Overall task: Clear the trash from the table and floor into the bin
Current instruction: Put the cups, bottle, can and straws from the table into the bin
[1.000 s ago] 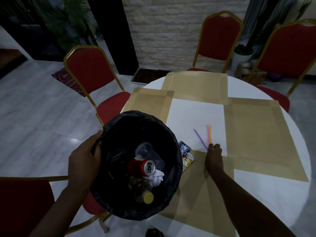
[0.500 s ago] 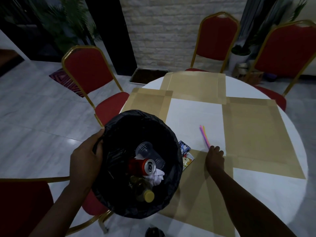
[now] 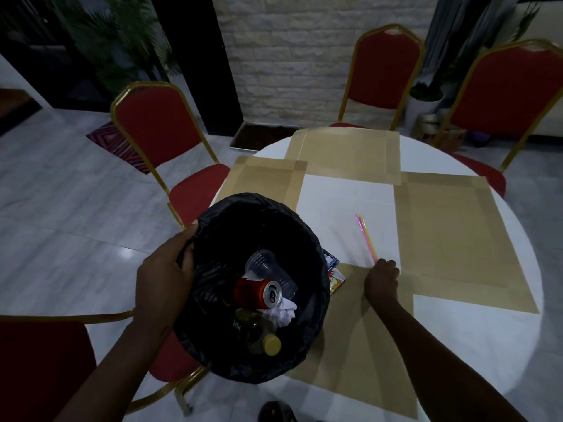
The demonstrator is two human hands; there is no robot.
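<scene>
My left hand (image 3: 164,278) grips the left rim of a bin lined with a black bag (image 3: 259,217), held at the table's near-left edge. Inside lie a red can (image 3: 259,293), clear plastic cups (image 3: 264,264), crumpled white paper (image 3: 283,312) and a bottle with a yellow cap (image 3: 259,333). My right hand (image 3: 381,280) rests on the table with its fingers closed on the near ends of pink and yellow straws (image 3: 365,236), which point away across the white tabletop. A colourful wrapper (image 3: 334,274) lies beside the bin, partly hidden by its rim.
The round white table (image 3: 472,330) carries several brown paper mats (image 3: 451,233). Red chairs with gold frames (image 3: 158,132) stand around it, one at far left, two at the back, one near left. A dark object (image 3: 275,412) lies on the floor below.
The straws were spread apart with a purple one to the left; now they lie gathered together in a tight bundle under my right fingers. The bin and left hand stayed put.
</scene>
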